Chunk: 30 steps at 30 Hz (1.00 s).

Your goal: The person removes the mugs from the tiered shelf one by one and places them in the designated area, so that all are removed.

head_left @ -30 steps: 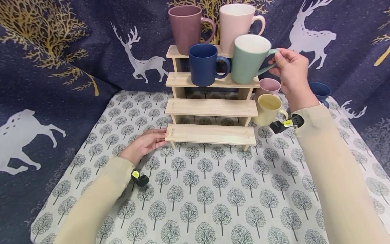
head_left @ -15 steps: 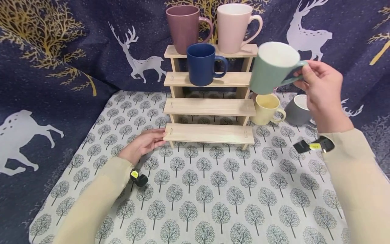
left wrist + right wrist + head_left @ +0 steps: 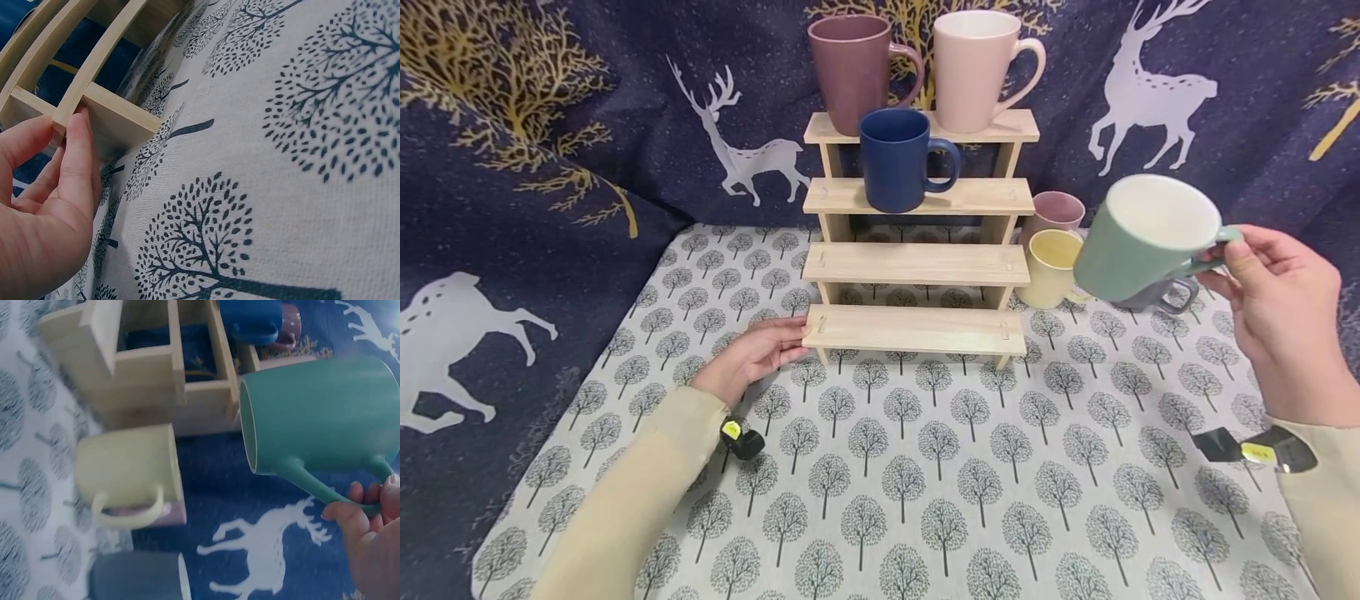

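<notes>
My right hand [image 3: 1285, 321] pinches the handle of a green mug [image 3: 1131, 254] with a white inside, held tilted in the air to the right of a stepped wooden rack [image 3: 917, 327]. In the right wrist view, the thumb and fingers meet on the lower part of that green mug's handle [image 3: 312, 482]. My left hand [image 3: 748, 360] grips the left end of the rack's lowest step. The left wrist view has its thumb and fingers [image 3: 78, 162] pinching the board's end. One navy mug [image 3: 891, 162] stands on the second step from the top, handle to the right.
A plum mug [image 3: 850, 79] and a pale pink mug [image 3: 972, 79] stand on the top step. Right of the rack are a yellow mug [image 3: 1047, 271], a mauve mug [image 3: 1058, 207] behind it, and a grey mug [image 3: 137, 578]. Tree-patterned cloth [image 3: 940, 467] covers the table.
My right hand has carried the green mug off the second step, to the right and downward, tilting it more. The left hand keeps its hold on the rack.
</notes>
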Each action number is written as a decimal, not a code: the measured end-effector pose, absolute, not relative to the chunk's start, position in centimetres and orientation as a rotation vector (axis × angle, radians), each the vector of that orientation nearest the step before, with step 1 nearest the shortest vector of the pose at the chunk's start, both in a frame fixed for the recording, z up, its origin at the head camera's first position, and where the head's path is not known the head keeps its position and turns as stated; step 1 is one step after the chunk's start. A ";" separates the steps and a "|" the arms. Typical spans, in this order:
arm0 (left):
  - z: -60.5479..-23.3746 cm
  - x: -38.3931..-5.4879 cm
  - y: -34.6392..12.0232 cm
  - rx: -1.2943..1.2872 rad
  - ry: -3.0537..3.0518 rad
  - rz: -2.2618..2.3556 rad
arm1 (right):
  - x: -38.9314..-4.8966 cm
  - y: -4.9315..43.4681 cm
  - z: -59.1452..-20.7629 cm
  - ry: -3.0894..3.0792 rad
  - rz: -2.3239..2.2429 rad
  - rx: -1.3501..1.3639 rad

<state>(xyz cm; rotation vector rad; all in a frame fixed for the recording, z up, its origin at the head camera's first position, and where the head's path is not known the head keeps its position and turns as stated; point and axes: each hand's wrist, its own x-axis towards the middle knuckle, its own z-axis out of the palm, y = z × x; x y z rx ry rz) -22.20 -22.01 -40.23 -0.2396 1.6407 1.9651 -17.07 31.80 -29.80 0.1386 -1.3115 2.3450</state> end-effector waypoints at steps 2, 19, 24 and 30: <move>-40.3 -22.2 -22.0 -0.232 1.639 1.967 | -16.6 32.4 -30.3 -1.320 2.333 0.142; -40.3 -22.1 -22.0 -0.256 1.627 1.972 | -14.2 35.8 -35.2 -1.321 2.376 0.184; -40.3 -22.1 -22.0 -0.242 1.640 1.968 | -14.1 36.4 -36.3 -1.251 2.438 0.142; -40.3 -22.1 -21.9 -0.239 1.648 1.967 | -14.4 37.7 -37.6 -1.277 2.424 0.125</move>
